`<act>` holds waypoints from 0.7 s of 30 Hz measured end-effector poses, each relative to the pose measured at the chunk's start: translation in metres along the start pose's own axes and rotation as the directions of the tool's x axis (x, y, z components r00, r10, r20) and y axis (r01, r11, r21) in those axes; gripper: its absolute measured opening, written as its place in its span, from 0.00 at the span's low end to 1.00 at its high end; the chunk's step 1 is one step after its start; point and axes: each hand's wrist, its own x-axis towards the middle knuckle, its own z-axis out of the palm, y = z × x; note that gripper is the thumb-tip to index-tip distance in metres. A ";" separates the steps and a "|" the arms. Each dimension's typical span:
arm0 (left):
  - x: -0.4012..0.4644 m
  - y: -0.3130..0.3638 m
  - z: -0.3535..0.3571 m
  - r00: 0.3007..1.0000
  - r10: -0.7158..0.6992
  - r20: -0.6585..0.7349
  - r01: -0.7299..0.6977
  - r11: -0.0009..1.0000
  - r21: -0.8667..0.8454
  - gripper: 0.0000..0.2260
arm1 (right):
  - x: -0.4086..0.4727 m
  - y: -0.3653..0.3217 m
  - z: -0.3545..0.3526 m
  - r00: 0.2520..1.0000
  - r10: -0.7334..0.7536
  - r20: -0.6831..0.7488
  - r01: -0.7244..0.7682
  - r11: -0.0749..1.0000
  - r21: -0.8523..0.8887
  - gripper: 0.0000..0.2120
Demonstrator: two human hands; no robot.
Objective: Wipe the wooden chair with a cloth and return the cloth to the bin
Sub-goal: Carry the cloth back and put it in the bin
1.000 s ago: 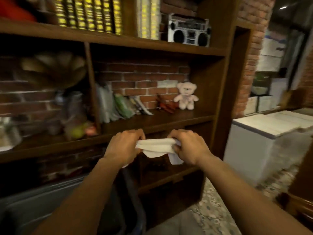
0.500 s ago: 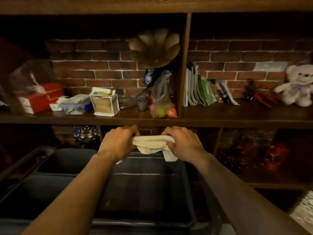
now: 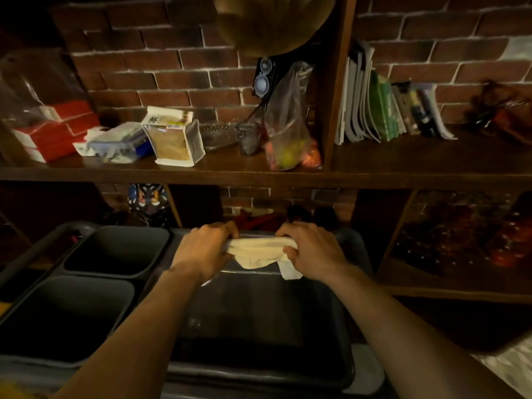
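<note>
Here, my left hand (image 3: 205, 253) and right hand (image 3: 312, 251) each grip one end of a cream cloth (image 3: 257, 250), fingers curled tight around it, the bunched middle sagging between them. I hold it above the far end of a large dark bin (image 3: 259, 321). Two smaller dark bins (image 3: 86, 283) sit just to its left. Behind stands a wooden shelf (image 3: 259, 174) against a brick wall, carrying boxes, a clear bag of fruit (image 3: 289, 131) and leaning books (image 3: 383, 110).
</note>
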 end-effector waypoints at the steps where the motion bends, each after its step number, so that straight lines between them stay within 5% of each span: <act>1: 0.003 -0.008 0.011 1.000 -0.003 0.015 0.003 1.000 -0.003 0.14 | 0.004 0.001 0.011 1.000 0.009 0.019 -0.009 1.000 0.009 0.12; 13: 0.026 -0.109 0.163 0.975 0.038 0.220 -0.027 0.998 -0.051 0.14 | 0.025 0.004 0.159 0.936 0.236 0.262 -0.243 0.970 -0.007 0.14; 21: 0.009 -0.127 0.222 0.866 0.068 0.495 -0.032 0.996 -0.082 0.17 | -0.002 0.004 0.215 0.858 0.320 0.401 -0.311 0.946 -0.090 0.18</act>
